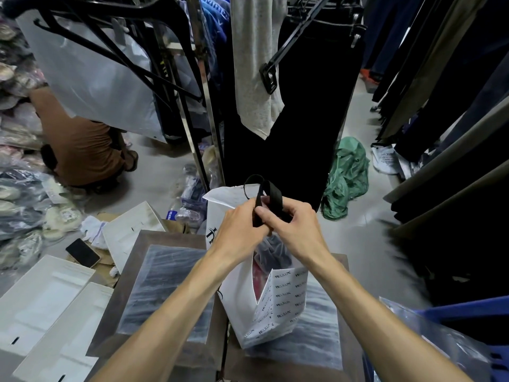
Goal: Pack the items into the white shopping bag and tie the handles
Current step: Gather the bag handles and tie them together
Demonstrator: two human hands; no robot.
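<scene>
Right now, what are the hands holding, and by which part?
Both the left hand and right hand grip the black handles of the white shopping bag, pinching the straps together just above the bag's opening.

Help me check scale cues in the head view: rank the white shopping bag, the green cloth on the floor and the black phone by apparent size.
1. white shopping bag, largest, though it sits nearest the camera.
2. green cloth, clearly smaller in the picture, but farther away, so true size is unsure.
3. black phone, smallest.

Head cam, looking down (close).
</scene>
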